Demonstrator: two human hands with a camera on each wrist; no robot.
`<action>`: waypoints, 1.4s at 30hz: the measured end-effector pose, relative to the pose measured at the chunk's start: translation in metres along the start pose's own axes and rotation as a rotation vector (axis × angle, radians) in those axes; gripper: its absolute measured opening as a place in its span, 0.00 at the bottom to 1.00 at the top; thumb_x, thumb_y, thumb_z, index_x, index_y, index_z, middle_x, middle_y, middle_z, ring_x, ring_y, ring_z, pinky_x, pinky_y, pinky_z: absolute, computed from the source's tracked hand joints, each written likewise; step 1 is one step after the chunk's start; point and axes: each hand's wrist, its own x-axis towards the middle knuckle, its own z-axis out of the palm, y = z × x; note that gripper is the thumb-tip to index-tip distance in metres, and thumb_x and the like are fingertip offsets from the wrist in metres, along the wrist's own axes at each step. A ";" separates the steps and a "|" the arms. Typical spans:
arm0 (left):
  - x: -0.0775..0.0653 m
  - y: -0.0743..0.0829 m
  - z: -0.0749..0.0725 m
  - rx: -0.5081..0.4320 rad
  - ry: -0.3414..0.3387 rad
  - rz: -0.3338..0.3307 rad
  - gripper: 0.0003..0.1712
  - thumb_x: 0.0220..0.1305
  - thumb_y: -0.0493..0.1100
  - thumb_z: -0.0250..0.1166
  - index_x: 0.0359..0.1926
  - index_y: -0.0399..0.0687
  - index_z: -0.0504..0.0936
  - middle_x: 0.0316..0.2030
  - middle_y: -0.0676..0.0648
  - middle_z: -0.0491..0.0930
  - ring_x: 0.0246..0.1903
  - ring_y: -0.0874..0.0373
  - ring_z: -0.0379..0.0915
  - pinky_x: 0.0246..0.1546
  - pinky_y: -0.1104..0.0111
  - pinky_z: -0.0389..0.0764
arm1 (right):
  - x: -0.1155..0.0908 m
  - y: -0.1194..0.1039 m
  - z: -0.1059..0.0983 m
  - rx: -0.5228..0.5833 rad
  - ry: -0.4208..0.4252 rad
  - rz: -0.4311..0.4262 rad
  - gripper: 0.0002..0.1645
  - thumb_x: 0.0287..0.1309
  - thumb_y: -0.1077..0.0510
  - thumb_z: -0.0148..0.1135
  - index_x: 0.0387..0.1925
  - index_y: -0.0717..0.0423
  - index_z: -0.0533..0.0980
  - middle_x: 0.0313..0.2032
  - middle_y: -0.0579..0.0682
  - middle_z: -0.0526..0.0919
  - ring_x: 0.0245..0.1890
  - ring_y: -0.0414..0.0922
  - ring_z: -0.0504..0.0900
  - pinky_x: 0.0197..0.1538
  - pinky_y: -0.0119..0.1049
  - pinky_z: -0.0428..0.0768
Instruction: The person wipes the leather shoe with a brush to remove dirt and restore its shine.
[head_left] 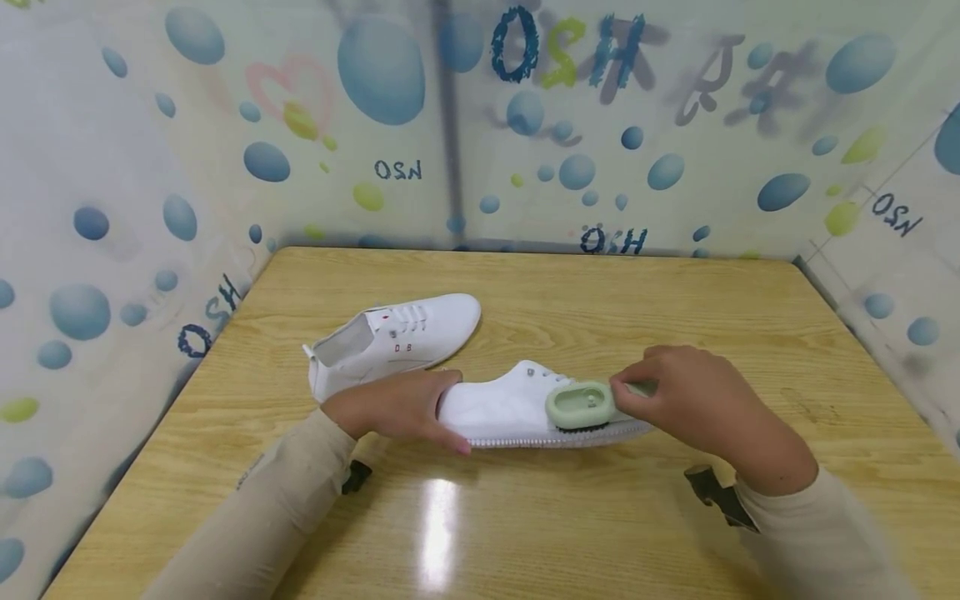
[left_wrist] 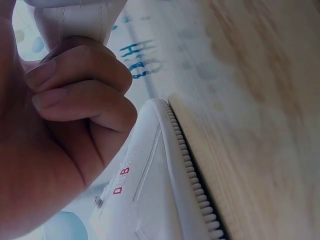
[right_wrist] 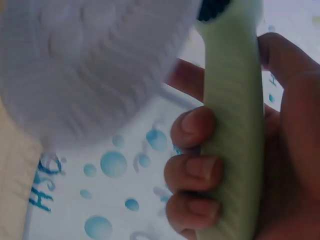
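My left hand (head_left: 401, 408) grips a white lace-up sneaker (head_left: 495, 412) by its heel, with the toe pointing right. A light green shoe brush (head_left: 581, 402) lies with its dark bristles against the side of that sneaker, toward the front. My right hand (head_left: 697, 404) holds the brush; in the right wrist view the fingers curl round its ribbed handle (right_wrist: 232, 125), beside the sneaker's pale ridged sole (right_wrist: 90, 75). The left wrist view has the heel (left_wrist: 82, 22) above the curled fingers. Behind the left hand, a second white sneaker (head_left: 442, 329) stands upright on the table.
The wood-grain table (head_left: 600, 308) reaches back to a wall covering (head_left: 480, 142) printed with blue and green spots and letters. Similar covering rises along both sides. Dark straps (head_left: 720, 496) show by the wrists.
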 end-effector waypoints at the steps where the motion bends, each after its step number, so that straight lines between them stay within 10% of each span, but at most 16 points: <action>1: 0.000 0.000 0.000 0.000 0.000 0.001 0.35 0.43 0.71 0.76 0.39 0.55 0.72 0.31 0.55 0.76 0.31 0.62 0.71 0.35 0.67 0.74 | 0.001 -0.004 0.004 -0.005 0.016 -0.020 0.14 0.64 0.47 0.58 0.42 0.42 0.88 0.22 0.40 0.71 0.20 0.39 0.63 0.23 0.34 0.61; 8: 0.000 0.001 -0.001 0.016 0.000 0.002 0.34 0.43 0.71 0.76 0.39 0.55 0.72 0.30 0.56 0.77 0.31 0.62 0.72 0.34 0.67 0.75 | 0.003 -0.017 0.017 -0.049 0.073 -0.076 0.14 0.63 0.48 0.59 0.41 0.42 0.88 0.20 0.40 0.69 0.18 0.38 0.62 0.21 0.33 0.60; 23: 0.000 0.002 -0.001 0.015 -0.005 -0.019 0.35 0.43 0.71 0.76 0.39 0.55 0.72 0.31 0.55 0.77 0.31 0.62 0.72 0.36 0.67 0.75 | -0.005 0.013 -0.014 -0.030 -0.065 0.104 0.18 0.66 0.45 0.53 0.44 0.41 0.87 0.28 0.40 0.79 0.25 0.40 0.68 0.27 0.36 0.65; 33: -0.001 0.005 -0.002 0.030 0.004 -0.013 0.35 0.42 0.71 0.76 0.38 0.55 0.72 0.29 0.55 0.77 0.30 0.62 0.72 0.34 0.67 0.75 | 0.000 -0.012 0.010 -0.030 0.054 -0.077 0.14 0.65 0.47 0.58 0.41 0.40 0.88 0.19 0.40 0.68 0.18 0.38 0.60 0.21 0.33 0.59; 42: -0.002 0.004 -0.001 0.079 0.031 0.009 0.35 0.41 0.73 0.75 0.36 0.56 0.71 0.26 0.57 0.74 0.27 0.63 0.70 0.30 0.69 0.73 | 0.000 -0.007 0.007 -0.002 0.027 0.004 0.15 0.65 0.49 0.55 0.41 0.40 0.88 0.20 0.41 0.70 0.20 0.39 0.62 0.22 0.35 0.59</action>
